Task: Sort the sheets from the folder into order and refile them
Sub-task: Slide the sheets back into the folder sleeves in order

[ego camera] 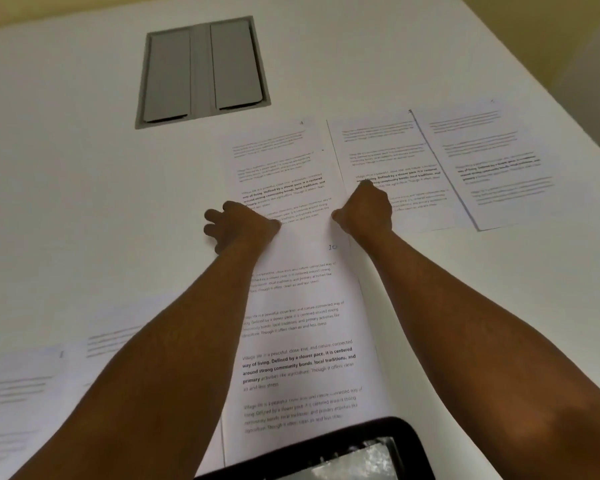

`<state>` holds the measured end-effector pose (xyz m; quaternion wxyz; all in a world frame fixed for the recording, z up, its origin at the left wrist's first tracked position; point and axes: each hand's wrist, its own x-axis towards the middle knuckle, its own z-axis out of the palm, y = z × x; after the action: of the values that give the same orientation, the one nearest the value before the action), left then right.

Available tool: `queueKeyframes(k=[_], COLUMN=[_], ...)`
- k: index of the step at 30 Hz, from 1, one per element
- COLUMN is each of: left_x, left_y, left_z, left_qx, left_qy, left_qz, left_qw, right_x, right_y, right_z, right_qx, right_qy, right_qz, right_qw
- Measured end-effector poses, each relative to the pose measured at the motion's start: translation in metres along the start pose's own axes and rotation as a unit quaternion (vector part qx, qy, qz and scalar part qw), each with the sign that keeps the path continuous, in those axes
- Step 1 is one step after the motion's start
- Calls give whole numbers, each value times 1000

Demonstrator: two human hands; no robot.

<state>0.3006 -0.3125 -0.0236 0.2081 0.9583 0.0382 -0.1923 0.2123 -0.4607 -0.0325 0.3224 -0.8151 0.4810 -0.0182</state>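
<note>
The black folder (343, 452) lies open at the table's (66, 168) near edge, clear sleeves showing inside. A printed sheet (298, 341) marked 10 runs lengthwise away from it. The left hand (238, 225) and right hand (366, 211) pinch its far corners, fingers curled. Three more sheets (388, 168) lie side by side beyond.

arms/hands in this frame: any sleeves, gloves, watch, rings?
Both forearms are bare from the bottom frame edge to the wrists: no sleeves in view. The left hand and right hand wear no gloves. No watch, band or bracelet on either wrist. No rings show, though the fingers are only partly visible.
</note>
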Motion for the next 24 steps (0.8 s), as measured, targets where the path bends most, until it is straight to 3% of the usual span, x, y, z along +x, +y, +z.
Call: queueKeyframes(k=[6,13,18,24], left_x=[16,8,-29,-121], left_y=[9,-4,-16,-59], left_z=[-3,-19,-53,-90], left_qx=[-17,-119,-323,-401], left_qy=[-14,24,-37,-34], left_qz=[-13,58,102,136], left_qw=[1000,991,940,905], right_x=[7,-19,-65,-157], right_y=[-6,-12,-7,29], right_z=[4,-24,-56,-83], right_qx=[20,314,417,459], right_qy=[-2,32,38,2], right_qz=[-64,-40,-22,2], right_qw=[998,948,908,888])
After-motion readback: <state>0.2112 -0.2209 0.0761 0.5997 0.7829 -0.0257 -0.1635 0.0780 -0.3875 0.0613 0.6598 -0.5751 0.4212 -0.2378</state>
